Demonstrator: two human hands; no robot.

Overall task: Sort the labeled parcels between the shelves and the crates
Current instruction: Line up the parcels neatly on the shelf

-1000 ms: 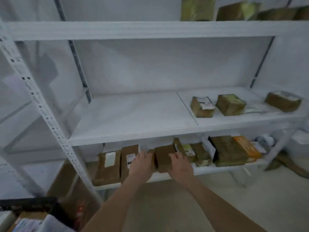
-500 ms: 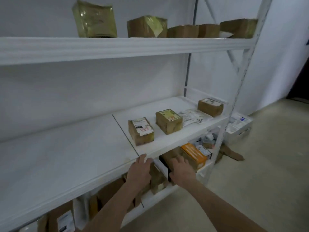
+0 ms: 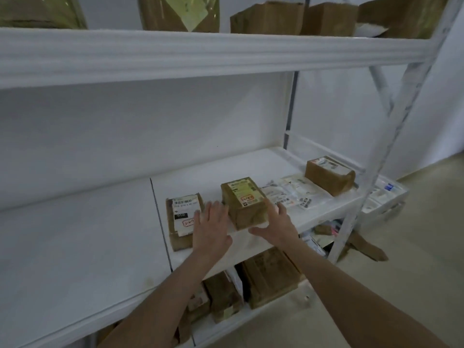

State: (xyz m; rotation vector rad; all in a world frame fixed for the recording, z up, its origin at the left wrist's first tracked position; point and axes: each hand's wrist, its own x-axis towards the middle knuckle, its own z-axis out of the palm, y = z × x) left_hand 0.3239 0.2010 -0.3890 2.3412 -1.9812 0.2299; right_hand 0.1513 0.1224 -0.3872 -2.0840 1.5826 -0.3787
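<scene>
leaving the lower parcels [image 3: 271,277], both hands had risen to the middle shelf [image 3: 75,247]. the left hand [image 3: 212,227], just beside the white-labelled parcel [image 3: 182,219], kept a wide grip and held nothing. the yellow-labelled parcel [image 3: 244,204] sat on the shelf between the hands. the right hand [image 3: 278,224] flanked it, grip wide too. lifting it looked next.

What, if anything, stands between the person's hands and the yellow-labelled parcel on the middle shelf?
Nothing visible does. The left hand and right hand are open on either side of the yellow-labelled parcel, with no object in the gaps. The white-labelled parcel sits further left, and the flat packets further right.
</scene>
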